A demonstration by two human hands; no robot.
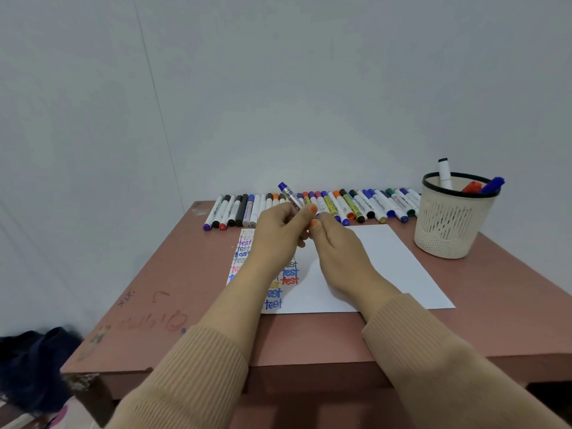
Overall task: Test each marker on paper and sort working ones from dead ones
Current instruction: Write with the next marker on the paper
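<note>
Reddish-brown bench stands against a pale grey wall, its near left part scribbled with pen marks. Beside it, low on the left, lies a dark blue cloth. Two tan ribbed sleeves reach in from the near edge. A white sheet of paper lies in the middle of the bench, its left side filled with columns of the word "test" in many colours, its right side blank. A cream mesh basket with a black rim stands at the far right, near the paper's corner, holding a white marker, a red one and a blue one. A row of markers lies side by side along the far edge.

Above the paper's far end the hands meet. The left hand has its grip clamped on the barrel of a silver marker, which tilts up and away with its blue end topmost. The right hand has its grip pinched on the lower end, hidden by the fingers.
</note>
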